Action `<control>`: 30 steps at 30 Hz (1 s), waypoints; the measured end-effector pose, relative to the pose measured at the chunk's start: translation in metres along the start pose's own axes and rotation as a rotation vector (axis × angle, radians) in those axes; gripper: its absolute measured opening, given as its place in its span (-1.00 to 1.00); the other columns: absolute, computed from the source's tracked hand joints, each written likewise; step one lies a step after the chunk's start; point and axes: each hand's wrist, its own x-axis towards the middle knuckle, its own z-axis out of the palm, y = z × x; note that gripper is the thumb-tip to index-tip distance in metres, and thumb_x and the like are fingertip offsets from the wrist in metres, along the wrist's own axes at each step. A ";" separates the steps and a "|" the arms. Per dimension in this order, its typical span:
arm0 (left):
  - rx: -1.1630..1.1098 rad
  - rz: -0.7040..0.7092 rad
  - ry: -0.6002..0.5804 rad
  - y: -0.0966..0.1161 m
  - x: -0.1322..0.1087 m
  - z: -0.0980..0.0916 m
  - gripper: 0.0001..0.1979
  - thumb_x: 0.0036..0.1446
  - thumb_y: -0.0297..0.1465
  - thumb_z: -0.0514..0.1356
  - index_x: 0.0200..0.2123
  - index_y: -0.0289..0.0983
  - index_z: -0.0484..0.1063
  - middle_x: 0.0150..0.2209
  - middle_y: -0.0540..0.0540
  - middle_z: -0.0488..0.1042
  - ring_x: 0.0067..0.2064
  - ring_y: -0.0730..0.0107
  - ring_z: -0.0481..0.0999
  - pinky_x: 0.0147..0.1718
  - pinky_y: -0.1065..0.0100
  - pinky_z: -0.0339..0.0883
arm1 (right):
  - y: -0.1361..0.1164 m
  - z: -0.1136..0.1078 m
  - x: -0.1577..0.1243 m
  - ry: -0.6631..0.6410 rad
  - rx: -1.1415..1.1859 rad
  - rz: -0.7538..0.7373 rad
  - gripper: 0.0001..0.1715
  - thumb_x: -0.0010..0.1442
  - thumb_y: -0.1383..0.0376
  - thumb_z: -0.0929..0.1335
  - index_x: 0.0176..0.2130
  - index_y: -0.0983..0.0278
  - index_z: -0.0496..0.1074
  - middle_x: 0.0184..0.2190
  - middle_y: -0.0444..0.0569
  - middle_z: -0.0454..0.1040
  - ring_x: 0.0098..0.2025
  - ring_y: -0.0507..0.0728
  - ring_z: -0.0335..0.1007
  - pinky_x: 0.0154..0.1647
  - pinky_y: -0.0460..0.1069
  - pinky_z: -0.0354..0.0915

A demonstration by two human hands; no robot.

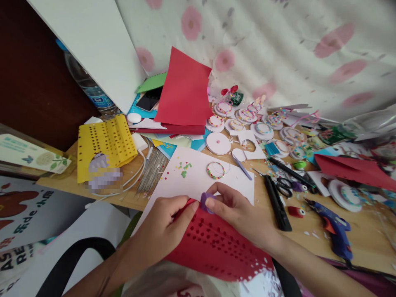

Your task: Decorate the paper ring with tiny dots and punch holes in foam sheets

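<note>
A red paper sheet (216,247) full of punched holes lies over my lap at the table's front edge. My left hand (163,231) is closed on its upper left edge. My right hand (238,210) pinches a small purple hole punch (206,202) set on the sheet's top edge. Just beyond my hands lies a white sheet (198,177) with a beaded ring (215,170) and scattered paper dots on it.
A punched yellow folded sheet (105,144) and white cable lie at left, a red paper (185,90) stands behind. Several beaded white discs (244,119) crowd the back. Black scissors (284,185), a blue glue gun (335,227) and a red folded sheet (352,169) lie at right.
</note>
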 end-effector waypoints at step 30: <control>0.248 0.223 -0.053 -0.008 0.002 0.003 -0.62 0.34 -0.34 -0.07 -0.56 -0.24 0.07 -0.57 0.05 0.28 -0.49 0.47 0.30 -0.45 0.39 0.05 | -0.015 -0.012 -0.006 -0.218 -0.501 -0.079 -0.71 0.09 0.10 0.46 -0.35 0.27 0.43 -0.44 -0.18 0.44 -0.38 0.02 0.30 -0.34 -0.10 0.22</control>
